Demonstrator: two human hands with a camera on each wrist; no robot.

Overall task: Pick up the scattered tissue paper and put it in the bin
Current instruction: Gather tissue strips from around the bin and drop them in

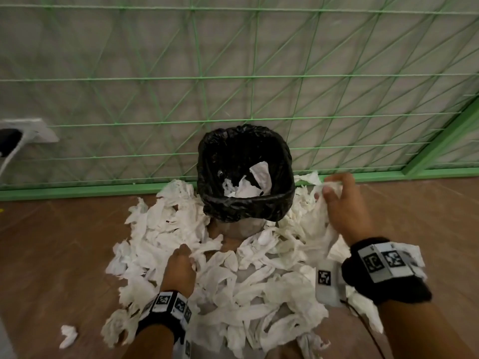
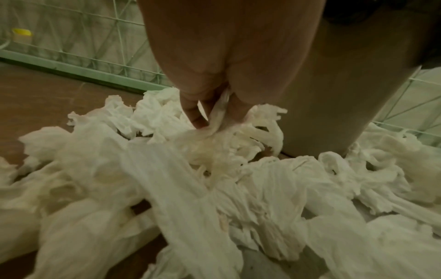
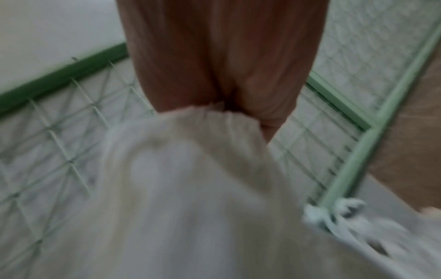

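A bin (image 1: 246, 203) lined with a black bag stands on the floor against a green wire fence, with a few tissues (image 1: 248, 183) inside. White tissue paper (image 1: 259, 294) lies heaped all around its base. My left hand (image 1: 185, 256) is down in the heap in front of the bin, its fingers pinching a strip of tissue (image 2: 216, 117). My right hand (image 1: 334, 189) is raised to the right of the bin's rim and grips a tissue (image 1: 321, 221) that hangs below it; the right wrist view shows that tissue (image 3: 190, 179) blurred under the palm.
The green wire fence (image 1: 254, 81) runs behind the bin with a green base rail (image 1: 77, 191). A single tissue (image 1: 68, 335) lies apart at the lower left on the brown floor (image 1: 51, 242). A white socket with a cable (image 1: 15, 146) sits at the far left.
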